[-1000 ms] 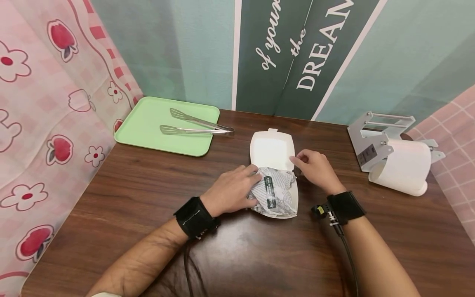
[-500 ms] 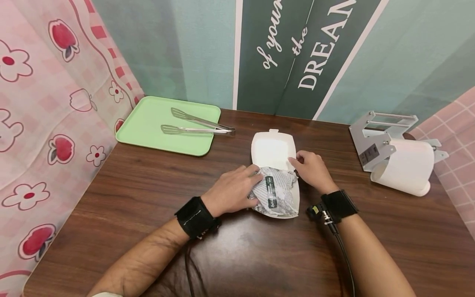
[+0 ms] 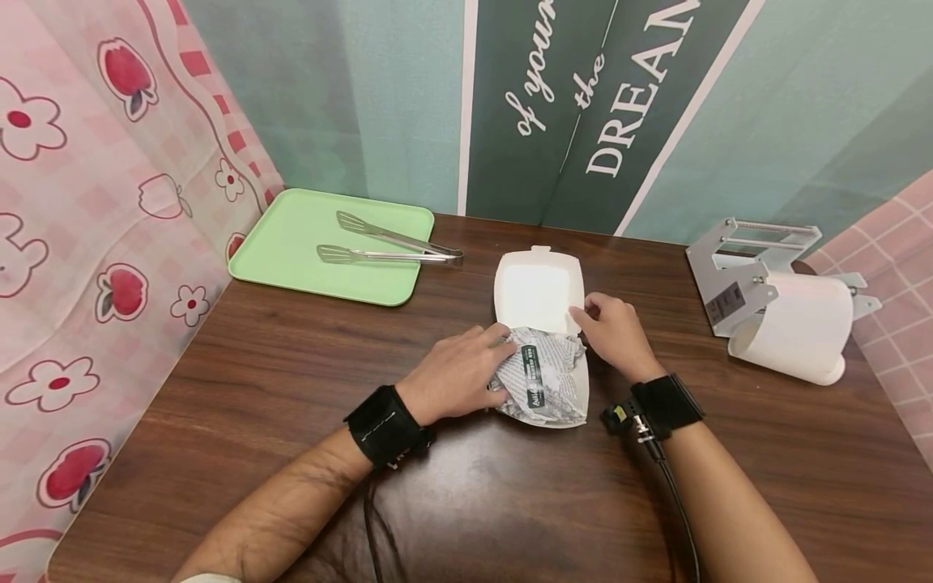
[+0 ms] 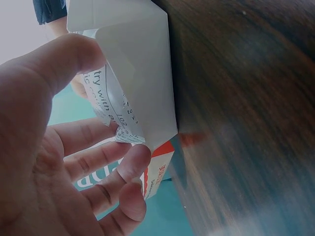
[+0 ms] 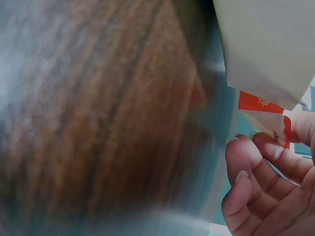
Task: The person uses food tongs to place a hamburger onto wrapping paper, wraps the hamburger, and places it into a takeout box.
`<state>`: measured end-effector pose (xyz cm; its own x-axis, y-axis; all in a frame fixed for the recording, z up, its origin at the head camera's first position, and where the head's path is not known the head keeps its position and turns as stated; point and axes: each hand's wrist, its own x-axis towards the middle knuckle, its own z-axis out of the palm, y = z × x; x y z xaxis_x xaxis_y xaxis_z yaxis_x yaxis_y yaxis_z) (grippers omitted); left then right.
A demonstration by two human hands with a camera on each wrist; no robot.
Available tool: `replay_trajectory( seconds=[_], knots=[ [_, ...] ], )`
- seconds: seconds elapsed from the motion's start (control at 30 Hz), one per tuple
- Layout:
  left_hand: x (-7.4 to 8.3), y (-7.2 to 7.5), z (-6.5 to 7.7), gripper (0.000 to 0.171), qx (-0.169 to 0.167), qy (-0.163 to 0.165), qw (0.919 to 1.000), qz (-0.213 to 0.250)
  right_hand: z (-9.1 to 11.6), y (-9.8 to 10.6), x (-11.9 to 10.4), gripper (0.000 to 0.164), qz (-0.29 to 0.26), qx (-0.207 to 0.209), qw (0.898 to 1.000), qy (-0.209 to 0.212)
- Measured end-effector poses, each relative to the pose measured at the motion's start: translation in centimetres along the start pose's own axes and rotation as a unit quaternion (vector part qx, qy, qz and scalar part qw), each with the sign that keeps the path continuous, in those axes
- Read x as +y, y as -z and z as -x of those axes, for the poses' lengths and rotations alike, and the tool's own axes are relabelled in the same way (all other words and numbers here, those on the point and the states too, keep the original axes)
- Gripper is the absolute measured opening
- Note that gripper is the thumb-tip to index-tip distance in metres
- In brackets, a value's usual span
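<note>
A white paper burger box stands with its lid folded back from the person. Inside the base is a burger-sized bundle in grey printed wrapping paper, with a dark green label. My left hand grips the bundle at the box's left side, thumb near the front and index finger over the top. In the left wrist view, the thumb lies at the wall's upper edge beside the printed wrapper. My right hand pinches the lid's right edge, and in the right wrist view the lid's red outer print shows.
On the back left of the dark wooden table lies a light green tray. Metal tongs rest across it, handle end past its right rim. A grey metal stand with a white roll occupies the back right.
My right hand has come slightly left onto the lid's edge. The lid's tab end has shifted a little farther from the person. My left hand stays in place on the wrapped bundle.
</note>
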<state>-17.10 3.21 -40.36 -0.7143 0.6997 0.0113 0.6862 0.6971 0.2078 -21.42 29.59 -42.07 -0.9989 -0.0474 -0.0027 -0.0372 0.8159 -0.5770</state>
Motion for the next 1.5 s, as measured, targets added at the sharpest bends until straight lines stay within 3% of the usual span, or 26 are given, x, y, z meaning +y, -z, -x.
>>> replay_trajectory(
  seconds=[0.4, 0.63, 0.93, 1.07, 1.5],
  knots=[
    [0.0, 0.0, -0.1, 0.068, -0.004, 0.002, 1.0000, 0.001, 0.1, 0.1, -0.5, 0.018, -0.036, 0.052, 0.998, -0.008],
    [0.0, -0.1, -0.1, 0.068, -0.005, 0.002, 1.0000, 0.002, 0.1, 0.5, -0.8, 0.034, -0.080, 0.054, 0.995, -0.026],
    [-0.1, -0.1, 0.0, 0.068, -0.007, 0.004, 0.9999, 0.014, 0.3, 0.9, -1.3, 0.054, -0.154, 0.050, 0.987, 0.021],
    [-0.1, -0.2, 0.0, 0.068, -0.006, 0.005, 0.9999, 0.014, 0.6, 1.2, -1.6, 0.062, -0.163, 0.043, 0.985, 0.036],
    [-0.3, -0.3, 0.2, 0.070, -0.003, 0.013, 0.9994, 0.034, 2.2, 1.9, -2.2, 0.058, -0.160, 0.034, 0.981, 0.105]
  ],
)
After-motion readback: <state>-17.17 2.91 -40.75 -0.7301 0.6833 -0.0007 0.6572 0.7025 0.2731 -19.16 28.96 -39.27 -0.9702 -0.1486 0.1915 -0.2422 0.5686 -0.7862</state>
